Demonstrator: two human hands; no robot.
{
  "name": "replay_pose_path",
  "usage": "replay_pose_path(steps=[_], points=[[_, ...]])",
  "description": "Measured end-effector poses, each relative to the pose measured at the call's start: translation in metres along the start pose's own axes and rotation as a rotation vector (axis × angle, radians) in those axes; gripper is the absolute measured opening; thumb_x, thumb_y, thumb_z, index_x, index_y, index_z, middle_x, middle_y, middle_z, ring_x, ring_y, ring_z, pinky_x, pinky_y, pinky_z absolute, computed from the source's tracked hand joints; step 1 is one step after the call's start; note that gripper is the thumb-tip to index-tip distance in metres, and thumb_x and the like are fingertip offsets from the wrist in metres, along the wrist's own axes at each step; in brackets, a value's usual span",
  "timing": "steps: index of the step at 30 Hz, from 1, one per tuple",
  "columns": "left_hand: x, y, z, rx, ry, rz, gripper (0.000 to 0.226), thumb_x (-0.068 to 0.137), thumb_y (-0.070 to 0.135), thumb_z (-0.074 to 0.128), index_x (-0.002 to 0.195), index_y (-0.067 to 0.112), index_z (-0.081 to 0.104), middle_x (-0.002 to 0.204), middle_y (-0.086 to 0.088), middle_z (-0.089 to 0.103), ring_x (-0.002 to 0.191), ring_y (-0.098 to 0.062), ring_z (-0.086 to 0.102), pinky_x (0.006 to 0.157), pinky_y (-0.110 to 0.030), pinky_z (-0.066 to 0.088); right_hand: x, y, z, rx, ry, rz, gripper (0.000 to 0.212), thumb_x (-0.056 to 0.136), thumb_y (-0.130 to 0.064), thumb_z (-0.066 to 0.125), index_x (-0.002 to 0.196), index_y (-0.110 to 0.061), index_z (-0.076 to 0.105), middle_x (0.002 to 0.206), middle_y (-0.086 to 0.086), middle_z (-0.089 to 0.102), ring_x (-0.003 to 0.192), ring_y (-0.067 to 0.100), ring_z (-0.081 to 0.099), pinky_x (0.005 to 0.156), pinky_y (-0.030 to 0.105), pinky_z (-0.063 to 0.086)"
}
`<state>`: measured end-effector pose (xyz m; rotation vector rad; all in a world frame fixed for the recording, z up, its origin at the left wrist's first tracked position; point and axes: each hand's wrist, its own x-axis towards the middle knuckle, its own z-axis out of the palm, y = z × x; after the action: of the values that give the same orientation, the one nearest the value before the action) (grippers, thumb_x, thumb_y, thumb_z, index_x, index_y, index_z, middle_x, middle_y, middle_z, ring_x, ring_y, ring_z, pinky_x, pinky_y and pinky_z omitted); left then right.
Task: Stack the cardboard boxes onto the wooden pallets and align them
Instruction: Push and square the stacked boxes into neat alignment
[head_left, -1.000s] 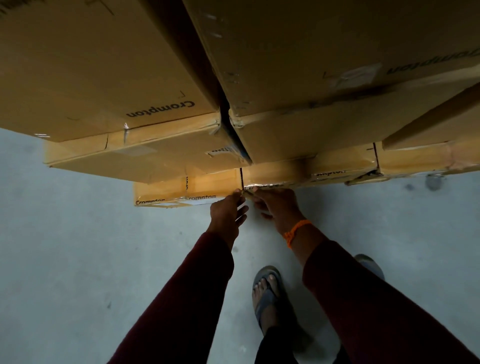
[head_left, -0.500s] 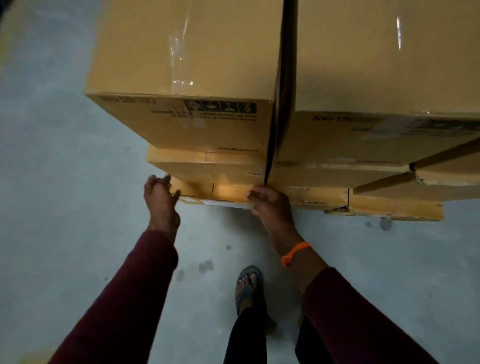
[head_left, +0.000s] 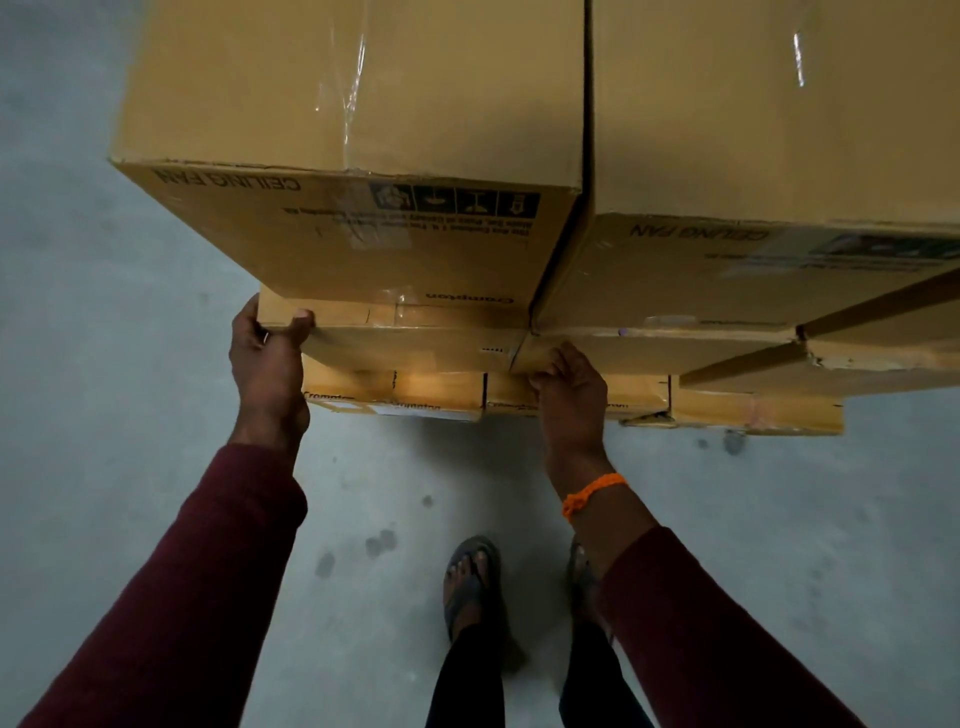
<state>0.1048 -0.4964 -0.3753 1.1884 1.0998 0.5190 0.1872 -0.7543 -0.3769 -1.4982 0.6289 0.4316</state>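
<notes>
Head view, looking down a stack of cardboard boxes on a grey concrete floor (head_left: 104, 395). The top left box (head_left: 353, 156) and top right box (head_left: 753, 130), both printed "CEILING FAN", stand side by side with a narrow dark seam between them. Below lie the middle left box (head_left: 415, 345) and the middle right box (head_left: 670, 348); the bottom boxes (head_left: 400, 389) rest lowest. No pallet shows beneath the stack.

The left hand (head_left: 270, 364) grips the left near corner of the middle left box, thumb on its near face, fingers wrapped round the end. The right hand (head_left: 571, 402) curls its fingers (head_left: 545, 371) under the lower near edge of the middle right box, just beside the seam. An orange thread (head_left: 592, 493) circles the right wrist. A sandalled foot (head_left: 470, 582) stands between the maroon sleeves.
</notes>
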Motion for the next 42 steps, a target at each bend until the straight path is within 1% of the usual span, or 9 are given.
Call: replay_pose_path(steps=[9, 16, 23, 26, 28, 31, 34, 38, 42], points=[[0.007, -0.002, -0.009, 0.054, -0.035, 0.031, 0.048, 0.088, 0.008, 0.070, 0.133, 0.020, 0.061, 0.127, 0.000, 0.069, 0.119, -0.017, 0.064, 0.102, -0.032, 0.051, 0.003, 0.004, -0.004, 0.001, -0.035, -0.044, 0.060, 0.091, 0.015, 0.058, 0.147, -0.004, 0.049, 0.147, 0.012, 0.055, 0.135, 0.023, 0.053, 0.116, 0.046, 0.043], [0.006, -0.009, -0.005, 0.206, -0.001, 0.009, 0.051, 0.098, 0.018, 0.060, 0.146, 0.023, 0.045, 0.137, 0.004, 0.058, 0.125, -0.016, 0.055, 0.109, -0.033, 0.043, 0.002, -0.003, -0.012, -0.068, -0.034, -0.039, 0.055, 0.089, 0.014, 0.060, 0.141, -0.002, 0.055, 0.138, 0.013, 0.061, 0.127, 0.025, 0.058, 0.114, 0.047, 0.044], [-0.011, 0.014, 0.012, 0.400, 0.058, -0.043, 0.034, 0.099, 0.014, 0.055, 0.131, 0.006, 0.049, 0.131, -0.006, 0.056, 0.125, -0.029, 0.053, 0.094, -0.030, 0.041, -0.021, -0.043, -0.035, -0.142, -0.118, -0.031, 0.048, 0.092, 0.011, 0.060, 0.135, -0.011, 0.059, 0.131, 0.006, 0.064, 0.125, 0.022, 0.058, 0.112, 0.044, 0.046], [-0.017, 0.050, 0.010, 0.199, 0.168, -0.109, 0.048, 0.098, 0.007, 0.051, 0.146, 0.011, 0.047, 0.147, -0.005, 0.049, 0.137, -0.021, 0.047, 0.103, -0.025, 0.038, -0.045, -0.062, -0.052, -0.177, -0.173, -0.101, 0.041, 0.093, 0.013, 0.058, 0.126, -0.012, 0.063, 0.128, 0.010, 0.067, 0.119, 0.021, 0.062, 0.109, 0.036, 0.047], [-0.026, 0.089, 0.004, -0.045, 0.220, -0.131, 0.040, 0.101, 0.019, 0.045, 0.140, 0.019, 0.055, 0.138, 0.003, 0.058, 0.134, -0.013, 0.050, 0.109, -0.027, 0.036, -0.061, -0.073, -0.064, -0.212, -0.188, -0.127, 0.039, 0.093, 0.011, 0.059, 0.125, -0.012, 0.065, 0.124, 0.007, 0.069, 0.116, 0.018, 0.065, 0.109, 0.034, 0.048], [-0.034, 0.144, -0.002, -0.246, 0.022, -0.073, 0.041, 0.103, 0.045, 0.036, 0.125, 0.029, 0.067, 0.126, 0.010, 0.070, 0.123, -0.008, 0.060, 0.107, -0.037, 0.041, -0.086, -0.090, -0.074, -0.245, -0.180, -0.174, 0.033, 0.095, 0.000, 0.065, 0.124, -0.015, 0.068, 0.117, 0.000, 0.073, 0.109, 0.008, 0.068, 0.105, 0.033, 0.051], [-0.036, 0.185, 0.009, -0.105, -0.198, 0.001, 0.053, 0.099, 0.067, 0.036, 0.109, 0.034, 0.077, 0.120, 0.010, 0.073, 0.119, -0.012, 0.064, 0.097, -0.035, 0.048, -0.111, -0.105, -0.073, -0.289, -0.170, -0.285, 0.026, 0.094, -0.018, 0.072, 0.120, -0.021, 0.069, 0.111, -0.008, 0.073, 0.103, 0.000, 0.066, 0.096, 0.028, 0.054], [-0.032, 0.200, 0.016, 0.144, -0.352, 0.094, 0.046, 0.093, 0.046, 0.065, 0.134, 0.023, 0.063, 0.124, 0.004, 0.071, 0.113, -0.016, 0.067, 0.082, -0.030, 0.052, -0.133, -0.116, -0.052, -0.387, -0.168, -0.437, 0.033, 0.090, -0.037, 0.076, 0.120, -0.029, 0.068, 0.115, -0.019, 0.067, 0.110, -0.011, 0.059, 0.090, 0.015, 0.050], [-0.032, 0.192, 0.014, 0.186, -0.477, 0.100, 0.049, 0.094, 0.034, 0.066, 0.142, 0.029, 0.056, 0.129, 0.005, 0.069, 0.114, -0.015, 0.066, 0.088, -0.034, 0.052, -0.139, -0.119, -0.034, -0.411, -0.096, -0.451, 0.039, 0.087, -0.043, 0.078, 0.122, -0.031, 0.065, 0.119, -0.016, 0.065, 0.113, -0.006, 0.057, 0.096, 0.019, 0.049]])
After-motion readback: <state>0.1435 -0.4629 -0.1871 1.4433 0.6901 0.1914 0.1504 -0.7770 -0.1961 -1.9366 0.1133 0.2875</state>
